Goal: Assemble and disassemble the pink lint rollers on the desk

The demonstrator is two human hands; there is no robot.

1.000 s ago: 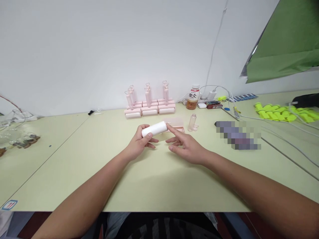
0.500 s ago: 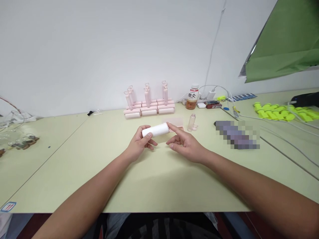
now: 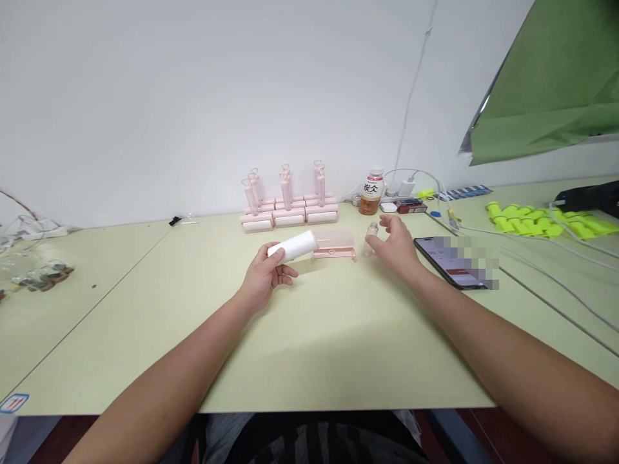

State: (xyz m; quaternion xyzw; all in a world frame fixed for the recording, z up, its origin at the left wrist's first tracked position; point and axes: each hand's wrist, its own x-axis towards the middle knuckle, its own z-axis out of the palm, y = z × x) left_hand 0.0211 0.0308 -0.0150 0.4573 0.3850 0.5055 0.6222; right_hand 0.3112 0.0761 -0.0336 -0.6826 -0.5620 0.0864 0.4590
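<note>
My left hand (image 3: pixel 265 276) is wrapped round a white lint roller refill (image 3: pixel 293 247), holding it above the table and tilted with its right end higher. My right hand (image 3: pixel 394 243) is at a small pale pink translucent handle (image 3: pixel 371 233) that stands upright on the table. Its thumb and fingers are apart on either side of the handle's top, and whether they touch it is hard to see. Between the hands lies an opened pink lint roller case (image 3: pixel 334 252) with its translucent lid raised behind it.
Several pink lint rollers (image 3: pixel 290 218) with upright handles stand in rows by the wall. A supplement bottle (image 3: pixel 371 193) is right of them. A phone (image 3: pixel 449 261), white cables and yellow-green plastic pieces (image 3: pixel 536 220) occupy the right side. Bagged items (image 3: pixel 46 274) lie far left.
My right hand has left the refill's end and moved right to the upright handle. The left hand has drawn the refill slightly left, uncovering the pink case.
</note>
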